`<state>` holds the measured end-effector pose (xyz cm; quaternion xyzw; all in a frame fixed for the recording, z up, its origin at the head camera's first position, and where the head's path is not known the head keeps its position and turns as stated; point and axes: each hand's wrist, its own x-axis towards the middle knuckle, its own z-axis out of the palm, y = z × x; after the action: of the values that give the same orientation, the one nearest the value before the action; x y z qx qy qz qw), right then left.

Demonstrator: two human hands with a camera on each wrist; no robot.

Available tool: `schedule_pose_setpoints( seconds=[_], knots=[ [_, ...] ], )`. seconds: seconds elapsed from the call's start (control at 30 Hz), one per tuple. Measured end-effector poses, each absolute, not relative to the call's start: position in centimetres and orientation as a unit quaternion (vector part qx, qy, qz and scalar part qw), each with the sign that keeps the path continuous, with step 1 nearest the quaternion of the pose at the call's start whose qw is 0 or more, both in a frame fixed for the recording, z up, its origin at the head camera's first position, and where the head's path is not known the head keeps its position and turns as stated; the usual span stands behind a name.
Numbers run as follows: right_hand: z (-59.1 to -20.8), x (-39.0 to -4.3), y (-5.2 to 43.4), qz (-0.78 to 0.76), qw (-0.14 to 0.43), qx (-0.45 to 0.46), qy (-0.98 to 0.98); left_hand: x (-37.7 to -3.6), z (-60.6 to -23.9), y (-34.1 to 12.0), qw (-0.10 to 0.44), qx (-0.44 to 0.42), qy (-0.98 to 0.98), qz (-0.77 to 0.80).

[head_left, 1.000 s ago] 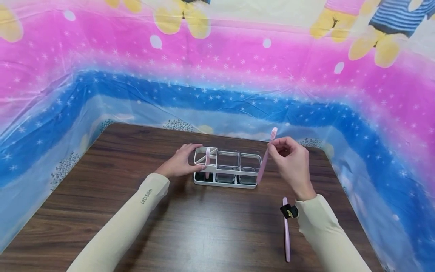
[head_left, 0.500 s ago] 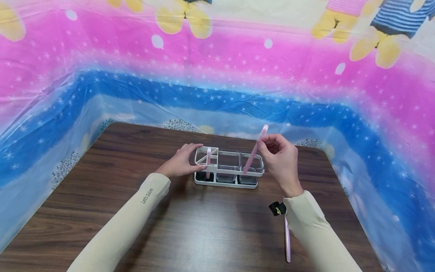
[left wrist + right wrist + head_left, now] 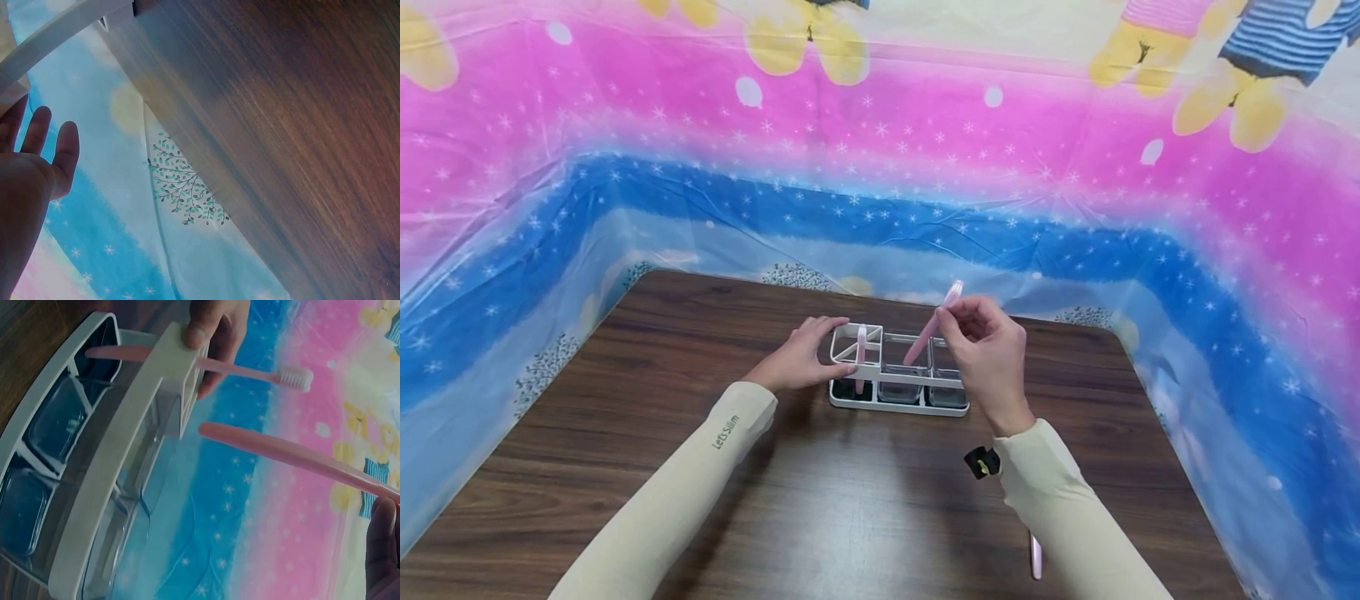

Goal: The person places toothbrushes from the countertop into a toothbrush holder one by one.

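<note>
Wood table (image 3: 625, 467): left hand (image 3: 793, 360) curled round rack (image 3: 880, 392) end; right hand (image 3: 988, 354) pinches tilted pink toothbrush (image 3: 928, 329) over middle compartment.

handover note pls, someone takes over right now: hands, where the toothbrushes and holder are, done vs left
Left hand: grips the left end of the white holder and steadies it on the wooden table.
Right hand: pinches a pink toothbrush near its head, tilted, handle tip above the middle compartment and not yet inside.
Done: one pink toothbrush stands upright in the left compartment, bristles up.
Left: seat the held brush. A third pink toothbrush lies flat on the table by the right forearm, mostly hidden under the sleeve, probably next. The right compartment looks empty.
</note>
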<state>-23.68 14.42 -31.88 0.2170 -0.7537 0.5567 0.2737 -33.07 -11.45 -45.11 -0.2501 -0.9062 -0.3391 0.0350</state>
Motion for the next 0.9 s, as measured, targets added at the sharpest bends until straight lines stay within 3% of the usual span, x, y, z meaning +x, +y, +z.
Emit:
schedule_pose_setpoints(
  seconds=[0.43,0.9],
  knots=[
    [-33.0,-23.4,12.2,0.544,0.279,0.236,-0.755,-33.2,-45.2,-11.4,0.031,-0.243,-0.909,-0.336],
    [-37.5,-26.1,11.4,0.519,0.254,0.241,-0.780,-33.2,-45.0,-11.3,0.039,-0.250,-0.907,-0.337]
  ],
)
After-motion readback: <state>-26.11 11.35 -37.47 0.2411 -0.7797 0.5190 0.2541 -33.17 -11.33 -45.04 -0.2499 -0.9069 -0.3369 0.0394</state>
